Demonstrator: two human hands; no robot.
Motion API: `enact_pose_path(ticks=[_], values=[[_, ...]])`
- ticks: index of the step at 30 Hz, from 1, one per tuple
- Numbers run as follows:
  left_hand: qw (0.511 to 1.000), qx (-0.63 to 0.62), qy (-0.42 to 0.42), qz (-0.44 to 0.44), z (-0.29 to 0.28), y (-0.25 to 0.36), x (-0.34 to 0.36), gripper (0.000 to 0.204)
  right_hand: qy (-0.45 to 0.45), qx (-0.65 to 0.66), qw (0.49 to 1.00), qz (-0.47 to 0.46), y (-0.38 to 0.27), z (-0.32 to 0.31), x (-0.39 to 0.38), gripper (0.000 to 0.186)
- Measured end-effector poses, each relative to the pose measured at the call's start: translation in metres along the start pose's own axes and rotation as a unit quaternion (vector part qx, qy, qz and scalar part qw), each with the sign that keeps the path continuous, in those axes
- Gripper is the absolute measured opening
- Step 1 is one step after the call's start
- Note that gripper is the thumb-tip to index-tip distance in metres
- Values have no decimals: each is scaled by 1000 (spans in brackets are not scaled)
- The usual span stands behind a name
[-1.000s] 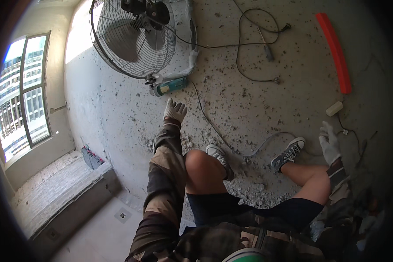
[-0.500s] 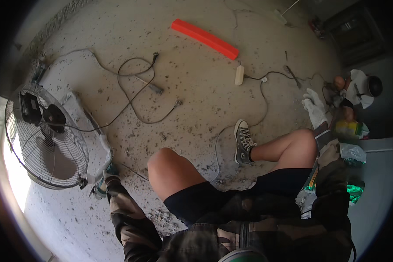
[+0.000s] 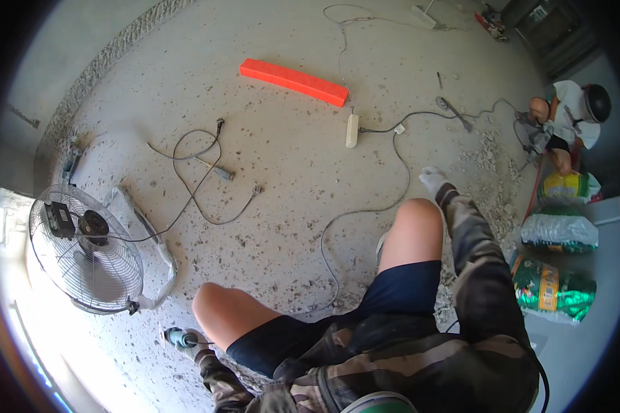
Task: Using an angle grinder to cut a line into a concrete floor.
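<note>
My gloved left hand grips a teal angle grinder low at the left, beside my bent knee and below the standing fan. My gloved right hand is held out above my right knee with fingers loosely apart and nothing visible in it. Near it a grey cable curves across the dusty floor, and a white power strip lies farther forward.
A red bar-shaped object lies ahead. Looped cords and a tool lie left. A crouching person works at the right beside rubble and several plastic sacks. A dark door stands at the back right.
The view has swung rightward, showing the other person and sacks. My left hand has taken hold of the grinder and drawn it down toward me; my right hand has moved leftward in the picture.
</note>
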State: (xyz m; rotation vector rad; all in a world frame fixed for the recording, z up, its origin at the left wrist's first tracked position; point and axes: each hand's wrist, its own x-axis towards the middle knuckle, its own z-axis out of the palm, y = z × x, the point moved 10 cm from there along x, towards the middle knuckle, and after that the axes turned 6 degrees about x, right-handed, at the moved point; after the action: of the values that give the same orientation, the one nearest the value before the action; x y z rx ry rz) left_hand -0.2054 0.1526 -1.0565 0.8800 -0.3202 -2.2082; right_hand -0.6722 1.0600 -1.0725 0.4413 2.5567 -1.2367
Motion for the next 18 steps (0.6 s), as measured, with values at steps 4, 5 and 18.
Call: enact_pose_path(ticks=[4, 5, 18], values=[[994, -26, -10, 104, 23, 30, -67, 49, -71, -280, 955, -62, -20, 67, 77, 28], [991, -33, -12, 128, 30, 35, -85, 49, -62, -304, 949, -57, -24, 74, 93, 31], [974, -27, -80, 212, 220, 62, -270, 55, 18, -151, 953, 264, 161, 105, 236, 56]])
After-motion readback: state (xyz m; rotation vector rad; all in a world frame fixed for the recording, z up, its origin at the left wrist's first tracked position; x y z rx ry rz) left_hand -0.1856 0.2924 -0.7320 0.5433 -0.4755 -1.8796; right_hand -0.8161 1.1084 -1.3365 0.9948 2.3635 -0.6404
